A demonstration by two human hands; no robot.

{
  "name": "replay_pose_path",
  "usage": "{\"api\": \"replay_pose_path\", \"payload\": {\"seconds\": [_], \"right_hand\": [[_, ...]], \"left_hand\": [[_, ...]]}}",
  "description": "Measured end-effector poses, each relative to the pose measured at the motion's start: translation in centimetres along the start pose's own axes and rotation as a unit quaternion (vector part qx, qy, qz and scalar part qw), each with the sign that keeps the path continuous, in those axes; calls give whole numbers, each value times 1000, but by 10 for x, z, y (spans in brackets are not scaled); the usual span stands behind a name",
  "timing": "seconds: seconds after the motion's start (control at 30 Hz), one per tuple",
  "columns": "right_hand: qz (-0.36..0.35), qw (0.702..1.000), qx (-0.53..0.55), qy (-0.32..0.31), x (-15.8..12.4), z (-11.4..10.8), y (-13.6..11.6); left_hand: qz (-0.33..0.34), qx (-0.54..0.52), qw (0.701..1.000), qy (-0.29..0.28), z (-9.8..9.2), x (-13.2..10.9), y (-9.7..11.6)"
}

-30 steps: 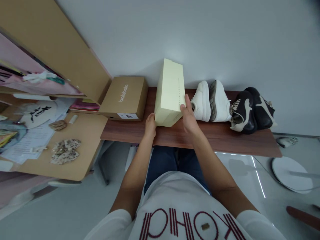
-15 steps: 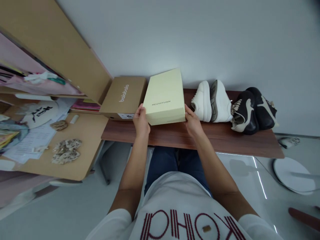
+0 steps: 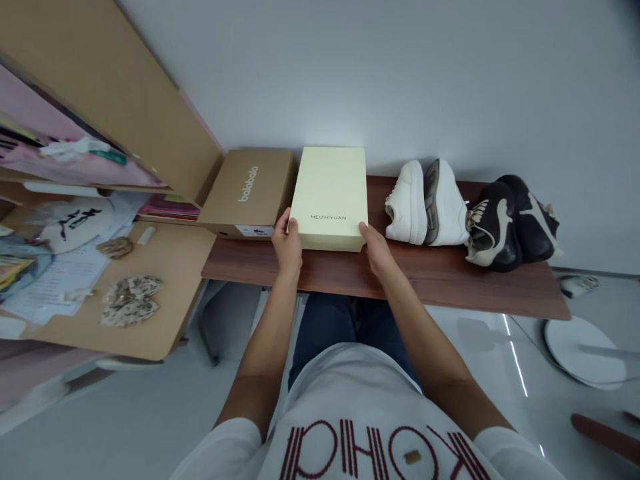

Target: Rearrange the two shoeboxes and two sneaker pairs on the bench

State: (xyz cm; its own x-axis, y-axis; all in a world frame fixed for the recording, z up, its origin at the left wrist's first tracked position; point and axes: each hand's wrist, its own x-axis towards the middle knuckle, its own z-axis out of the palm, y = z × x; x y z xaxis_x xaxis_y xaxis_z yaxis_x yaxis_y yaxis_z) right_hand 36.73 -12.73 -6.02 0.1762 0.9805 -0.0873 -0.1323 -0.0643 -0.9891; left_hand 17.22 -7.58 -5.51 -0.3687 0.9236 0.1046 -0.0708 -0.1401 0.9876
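Hidden or unclear: the fingers of the left hand went down the left side of the pale yellow box and were mostly out of sight; only the thumb showed at the lid's near corner. The right hand met the near right corner the same way, fingertips concealed behind the box wall. Both hands clasped the box between them at its near end. The underside of the box was not visible; it appeared to sit flat on the wooden bench, though full contact could not be confirmed. The box stood lid up with its printed lettering toward the person, just beside the brown box on its left and near the white shoes on its right. It covered the brown box's right edge, and the left hand overlapped part of that box's end label. The black shoes lay further right, overlapping each other. A round white disc on the floor was cut by the frame's right edge.

Versus earlier frames: a second before, the yellow box stood on its long side, narrow face up. Half a second before, it was lid up but tilted and skewed. By this frame it lay level and square to the wall. The shoes and brown box had not moved.
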Motion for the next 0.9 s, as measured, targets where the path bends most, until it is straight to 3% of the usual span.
{"api": "replay_pose_path", "payload": {"seconds": [0.2,0.4,0.5,0.6,0.77,0.9], "right_hand": [[26,999,8,18,1,6,6],[25,993,-50,104,-11,-12,-22],[-33,990,-57,122,-19,-39,-48],[-72,983,-56,159,-24,-70,-69],[-86,970,-56,219,-26,-117,-77],[-68,960,-80,260,-26,-148,-68]], "left_hand": [[15,50,999,-5,-5,-6,-2],[121,135,983,-9,4,-29,36],[172,133,975,-46,26,-45,59],[204,128,962,-125,56,-60,68],[219,122,942,-223,107,-84,55],[183,129,937,-268,138,-98,33]]}}
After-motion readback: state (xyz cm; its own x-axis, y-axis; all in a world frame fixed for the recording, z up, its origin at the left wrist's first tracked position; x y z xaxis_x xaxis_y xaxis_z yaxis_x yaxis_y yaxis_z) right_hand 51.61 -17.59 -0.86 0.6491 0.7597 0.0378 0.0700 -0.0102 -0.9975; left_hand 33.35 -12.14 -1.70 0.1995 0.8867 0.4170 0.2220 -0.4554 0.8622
